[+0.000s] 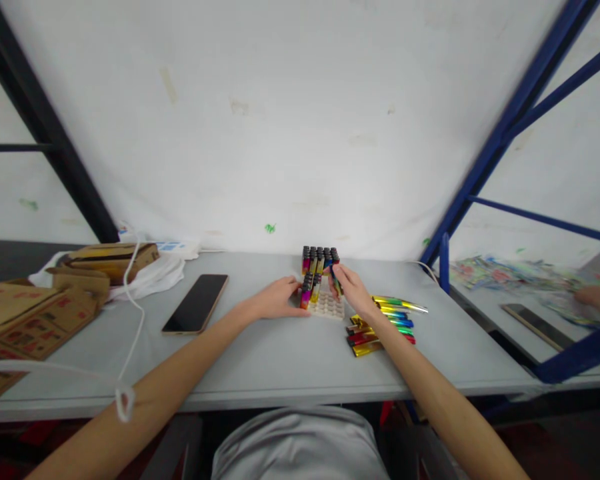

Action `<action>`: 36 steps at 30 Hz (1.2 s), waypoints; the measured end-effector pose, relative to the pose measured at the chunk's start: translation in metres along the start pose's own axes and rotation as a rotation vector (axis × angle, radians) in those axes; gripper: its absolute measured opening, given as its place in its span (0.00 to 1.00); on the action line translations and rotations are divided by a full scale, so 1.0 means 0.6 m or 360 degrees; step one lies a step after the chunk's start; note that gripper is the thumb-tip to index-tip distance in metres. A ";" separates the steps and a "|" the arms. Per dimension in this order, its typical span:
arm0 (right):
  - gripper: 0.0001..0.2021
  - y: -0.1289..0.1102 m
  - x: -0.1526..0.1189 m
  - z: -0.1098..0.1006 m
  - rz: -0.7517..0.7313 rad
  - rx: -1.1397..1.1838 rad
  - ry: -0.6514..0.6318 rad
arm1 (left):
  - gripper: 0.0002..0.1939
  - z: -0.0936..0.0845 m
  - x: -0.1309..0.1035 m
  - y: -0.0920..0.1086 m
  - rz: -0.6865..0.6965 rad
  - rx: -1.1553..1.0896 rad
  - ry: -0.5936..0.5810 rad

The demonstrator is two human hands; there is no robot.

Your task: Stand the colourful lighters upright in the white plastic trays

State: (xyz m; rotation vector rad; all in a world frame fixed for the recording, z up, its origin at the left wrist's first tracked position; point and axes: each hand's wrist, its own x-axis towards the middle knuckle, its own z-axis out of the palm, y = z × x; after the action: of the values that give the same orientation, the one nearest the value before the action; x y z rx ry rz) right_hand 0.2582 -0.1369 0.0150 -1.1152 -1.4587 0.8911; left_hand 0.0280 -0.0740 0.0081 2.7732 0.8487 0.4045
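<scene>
One tray (329, 308) lies between the spread left hand (279, 299) and right hand (351, 288) pinching a lighter (336, 280).

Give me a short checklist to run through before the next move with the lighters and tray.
1. Lighter in grasp: ok; the right hand holds one lighter over the tray.
2. Tray braced: cannot tell; the left hand is at its left side, but firm contact is unclear.
3. Free spots: ok; the tray's near right part is bare.
4. Standing lighters fully seated: cannot tell; their bases are mostly hidden.
5. Loose lighters in order: not ok; they overlap in a pile under the right forearm.
6. Phone out of the way: ok; it lies apart, left of the tray.
</scene>
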 end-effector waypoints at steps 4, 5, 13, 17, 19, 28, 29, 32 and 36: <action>0.23 -0.003 -0.006 0.001 -0.0216 -0.0218 0.0073 | 0.29 -0.001 -0.001 0.002 0.0001 -0.0025 0.0010; 0.21 -0.003 -0.007 0.001 -0.0289 -0.0288 0.0098 | 0.29 -0.001 -0.001 0.002 0.0000 -0.0032 0.0011; 0.13 -0.006 -0.015 0.000 -0.0514 -0.0790 -0.0040 | 0.29 0.000 -0.002 0.003 -0.0018 -0.0073 0.0041; 0.13 -0.005 -0.016 0.001 -0.0532 -0.0856 -0.0064 | 0.29 0.001 -0.002 0.001 -0.0009 -0.0058 0.0040; 0.13 -0.003 -0.015 0.001 -0.0527 -0.0847 -0.0067 | 0.30 0.002 -0.002 -0.001 -0.0007 -0.0048 0.0031; 0.15 -0.003 -0.016 0.002 -0.0490 -0.0760 -0.0170 | 0.29 0.002 -0.002 0.000 -0.0004 -0.0041 0.0050; 0.15 -0.002 -0.016 0.003 -0.0486 -0.0762 -0.0184 | 0.29 0.002 -0.002 0.000 -0.0009 -0.0038 0.0050; 0.16 0.003 -0.016 0.004 -0.0473 -0.0786 -0.0195 | 0.30 0.001 -0.002 0.002 -0.0009 -0.0038 0.0045; 0.17 -0.001 -0.015 -0.001 -0.0425 -0.0855 -0.0240 | 0.30 0.001 -0.002 0.002 0.0000 -0.0027 0.0040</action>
State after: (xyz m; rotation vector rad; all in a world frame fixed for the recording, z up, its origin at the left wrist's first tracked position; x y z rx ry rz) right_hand 0.2589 -0.1458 0.0132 -1.2115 -1.9898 0.4070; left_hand 0.0276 -0.0755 0.0079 2.7578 0.8473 0.4455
